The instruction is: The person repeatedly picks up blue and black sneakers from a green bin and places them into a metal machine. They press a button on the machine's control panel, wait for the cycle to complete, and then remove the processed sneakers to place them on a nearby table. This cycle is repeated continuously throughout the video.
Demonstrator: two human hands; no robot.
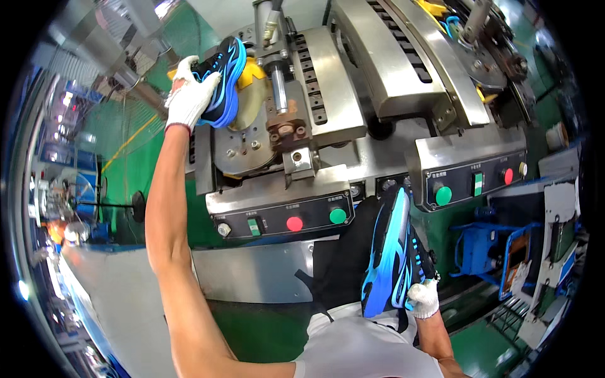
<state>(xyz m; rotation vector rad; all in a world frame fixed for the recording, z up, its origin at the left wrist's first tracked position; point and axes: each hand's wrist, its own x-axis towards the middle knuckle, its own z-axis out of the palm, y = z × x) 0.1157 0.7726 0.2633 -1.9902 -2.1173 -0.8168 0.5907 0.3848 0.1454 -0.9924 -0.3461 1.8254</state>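
Observation:
At the upper left, my left hand (190, 94), in a white glove, is closed round a black sneaker with a blue sole (228, 85). That shoe is tilted on its side by the yellow and metal fixture (252, 70) of the left press; whether it touches the fixture I cannot tell. Close to my body, my gloved right hand (423, 298) grips a second black and blue sneaker (392, 258) at its lower end. Its toe points up and away from me, the blue sole side facing left. The fingers of this hand are partly hidden behind the shoe.
Below the left press is a control panel (283, 217) with green and red buttons. A similar panel (476, 179) sits under the right press (403, 69). Thick metal columns (101, 47) stand at the far left. A blue frame cart (479, 252) is on the green floor at right.

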